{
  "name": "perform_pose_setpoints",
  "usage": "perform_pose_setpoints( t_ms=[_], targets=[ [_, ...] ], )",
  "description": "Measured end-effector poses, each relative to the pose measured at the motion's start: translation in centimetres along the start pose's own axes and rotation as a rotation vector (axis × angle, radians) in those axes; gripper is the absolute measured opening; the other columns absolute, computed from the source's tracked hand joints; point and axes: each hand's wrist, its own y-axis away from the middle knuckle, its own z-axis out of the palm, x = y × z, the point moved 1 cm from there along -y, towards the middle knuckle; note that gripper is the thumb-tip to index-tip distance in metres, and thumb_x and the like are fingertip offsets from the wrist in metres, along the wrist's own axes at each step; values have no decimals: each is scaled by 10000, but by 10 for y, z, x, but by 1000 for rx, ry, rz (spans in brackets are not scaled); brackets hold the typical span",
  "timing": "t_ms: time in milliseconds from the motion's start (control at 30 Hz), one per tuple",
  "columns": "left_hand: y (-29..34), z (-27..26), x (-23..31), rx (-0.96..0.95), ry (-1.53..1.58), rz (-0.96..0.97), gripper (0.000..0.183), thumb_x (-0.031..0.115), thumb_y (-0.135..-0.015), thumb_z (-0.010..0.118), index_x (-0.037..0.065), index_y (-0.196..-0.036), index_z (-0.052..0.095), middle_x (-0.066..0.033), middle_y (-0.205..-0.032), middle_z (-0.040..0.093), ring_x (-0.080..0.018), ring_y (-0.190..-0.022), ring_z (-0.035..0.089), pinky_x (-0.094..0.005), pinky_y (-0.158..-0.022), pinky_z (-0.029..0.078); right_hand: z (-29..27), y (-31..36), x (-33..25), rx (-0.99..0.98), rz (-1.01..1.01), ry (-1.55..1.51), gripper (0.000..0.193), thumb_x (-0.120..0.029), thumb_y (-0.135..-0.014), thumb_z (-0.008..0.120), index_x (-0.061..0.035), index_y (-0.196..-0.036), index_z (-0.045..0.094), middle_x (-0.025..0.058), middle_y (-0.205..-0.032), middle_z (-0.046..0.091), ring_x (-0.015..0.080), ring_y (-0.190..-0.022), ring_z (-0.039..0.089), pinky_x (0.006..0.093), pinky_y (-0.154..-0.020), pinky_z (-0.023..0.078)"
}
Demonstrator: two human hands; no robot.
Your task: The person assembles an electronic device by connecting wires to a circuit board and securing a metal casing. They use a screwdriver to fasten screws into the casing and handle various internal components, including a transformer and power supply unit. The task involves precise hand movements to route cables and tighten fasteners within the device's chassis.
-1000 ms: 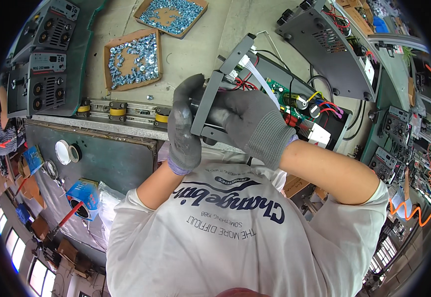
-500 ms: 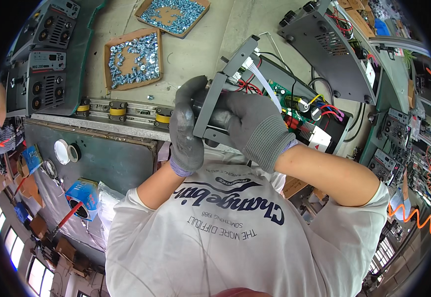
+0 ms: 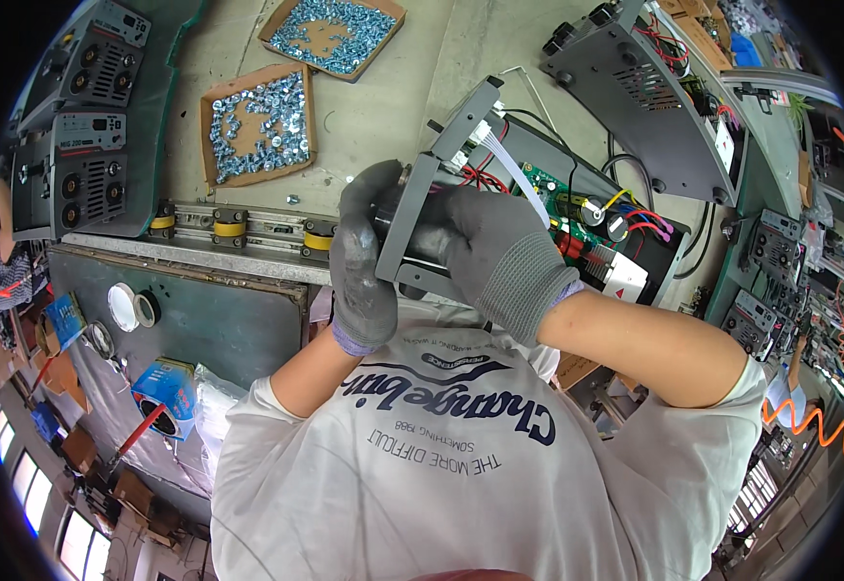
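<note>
Both my hands wear dark grey gloves and work at the grey front panel [image 3: 410, 218] of an open welding machine, which stands tilted. My left hand [image 3: 362, 261] is closed round the panel's outer face, its fingers at a dark round fitting. From the inner side, my right hand [image 3: 499, 242] reaches in behind the panel with its fingers curled; the panel hides the fingertips and what they hold. A white ribbon cable [image 3: 514, 174] and red wires run from the panel's upper part. Behind my right hand lies a green circuit board [image 3: 541, 184] with capacitors and coloured wires.
Two cardboard trays of screws, one nearer [image 3: 207, 145] and one farther [image 3: 335, 70], stand on the bench. One loose screw [image 3: 293, 199] lies by the roller rail [image 3: 272, 232]. Another open machine housing [image 3: 625, 97] stands at right; finished-looking machines [image 3: 78, 174] stand at left.
The view has shifted slightly. My left hand sits a little lower with its fingers still round the panel; both hands otherwise keep nearly the same grip.
</note>
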Motion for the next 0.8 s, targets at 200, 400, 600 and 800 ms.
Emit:
perform_pose_setpoints(
  t_ms=[200, 400, 600, 800],
  targets=[
    [0, -3, 2, -65, -2, -31, 881, 735, -984, 273, -7, -1447, 378, -147, -1241, 603, -204, -1063, 658, -324, -880, 567, 0, 2, 4, 18, -72, 90, 181, -110, -907, 596, 36, -987, 667, 231, -934, 694, 379, -923, 683, 440, -817, 554],
    [-1, -3, -1, -63, 33, -51, 890, 746, -972, 309, -6, -1443, 374, -144, -1232, 604, -207, -1073, 655, -330, -898, 563, 0, 3, 2, 31, -6, -55, 226, -70, -907, 594, 32, -1083, 694, 221, -982, 726, 367, -956, 701, 408, -859, 552],
    [2, -4, -10, -54, 90, -72, 890, 752, -966, 321, -1, -1436, 389, -128, -1223, 591, -200, -1093, 636, -328, -927, 545, -2, 1, -5, -44, 46, -40, 228, -79, -930, 597, -26, -1114, 720, 186, -1036, 729, 343, -993, 701, 381, -882, 547],
    [0, -2, -9, -30, 110, -81, 873, 745, -968, 335, 8, -1431, 401, -117, -1217, 589, -187, -1103, 619, -325, -952, 529, -3, 1, -3, -70, 51, -142, 219, -79, -942, 600, -32, -1116, 724, 187, -1033, 729, 330, -990, 705, 373, -863, 547]
  ],
)
